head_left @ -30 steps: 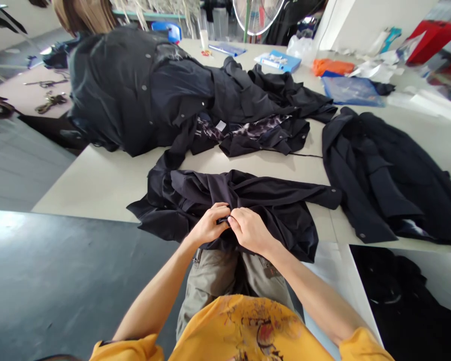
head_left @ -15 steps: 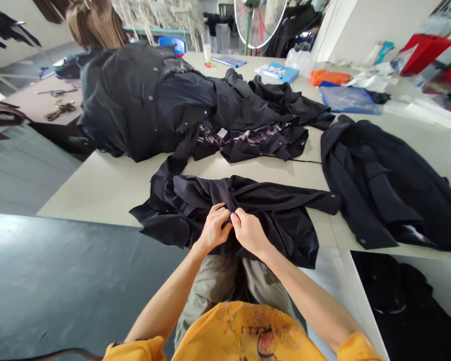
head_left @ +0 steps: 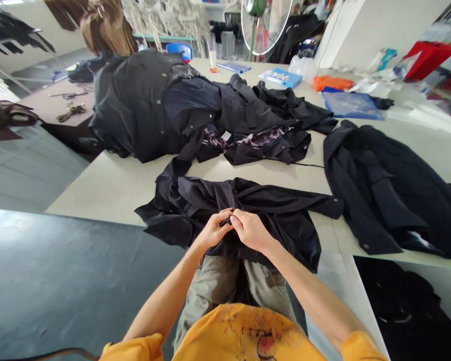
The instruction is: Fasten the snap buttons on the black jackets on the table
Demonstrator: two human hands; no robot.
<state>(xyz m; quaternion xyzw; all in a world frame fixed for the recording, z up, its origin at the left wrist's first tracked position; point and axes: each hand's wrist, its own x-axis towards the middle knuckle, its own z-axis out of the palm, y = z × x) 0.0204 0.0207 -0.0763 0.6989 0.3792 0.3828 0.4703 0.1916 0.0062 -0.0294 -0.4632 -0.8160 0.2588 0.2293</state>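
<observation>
A dark jacket (head_left: 285,200) lies crumpled along the front edge of the pale table (head_left: 108,188), one sleeve stretched to the right. At its middle, my left hand (head_left: 216,229) pinches a fold of the dark cloth. My right hand (head_left: 248,229) grips the same spot, the fingertips of both hands meeting. The bit of fabric between the fingers is mostly hidden.
Behind lies a large heap of dark jackets (head_left: 131,105). Another dark jacket (head_left: 387,185) rests at the right. Farther back are a blue folder (head_left: 283,77), an orange bag (head_left: 332,83) and a fan (head_left: 266,25). Scissors (head_left: 70,112) lie at the left.
The view has shifted slightly, so the scene sits a little lower and to the right. Both hands keep hold of the cloth, their fingers slightly rearranged.
</observation>
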